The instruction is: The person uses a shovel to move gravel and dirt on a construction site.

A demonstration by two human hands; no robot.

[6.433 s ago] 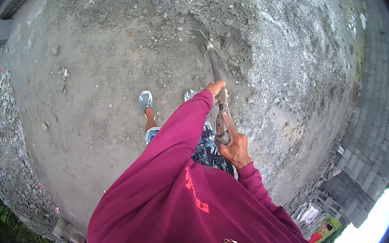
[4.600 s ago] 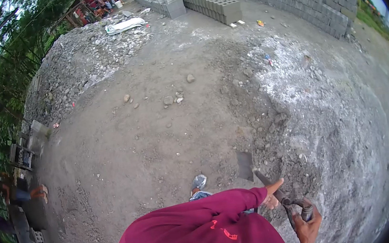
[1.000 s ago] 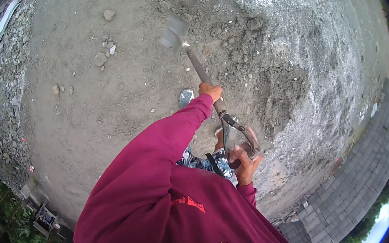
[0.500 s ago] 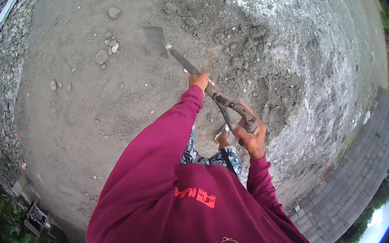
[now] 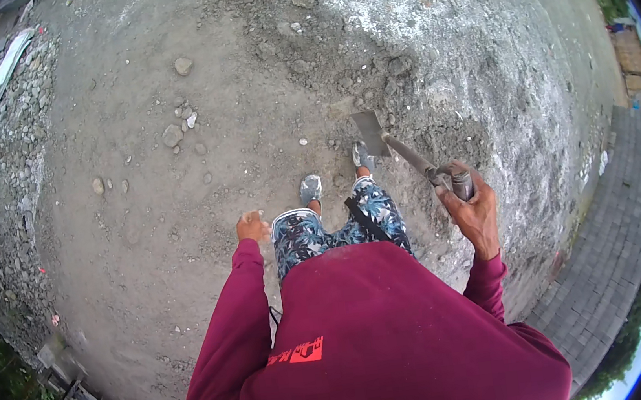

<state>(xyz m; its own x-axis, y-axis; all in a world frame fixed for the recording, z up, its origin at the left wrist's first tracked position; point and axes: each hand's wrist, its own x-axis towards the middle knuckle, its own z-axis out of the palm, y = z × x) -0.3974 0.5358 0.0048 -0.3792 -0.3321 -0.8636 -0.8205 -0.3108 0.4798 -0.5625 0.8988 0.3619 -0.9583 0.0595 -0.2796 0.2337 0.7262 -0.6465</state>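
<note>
Steel-bladed, the shovel (image 5: 389, 141) now stands with its blade tip on the ground just ahead of the person's right shoe (image 5: 363, 156), beside the grey gravel-and-cement heap (image 5: 472, 72). Half a second ago both hands gripped the shaft in mid-swing; since then the left hand (image 5: 252, 227) has let go and hangs loosely curled and empty beside the left thigh. The right hand (image 5: 470, 210) alone holds on, fingers wrapped around the handle's top end. It looks like a pause between scoops.
</note>
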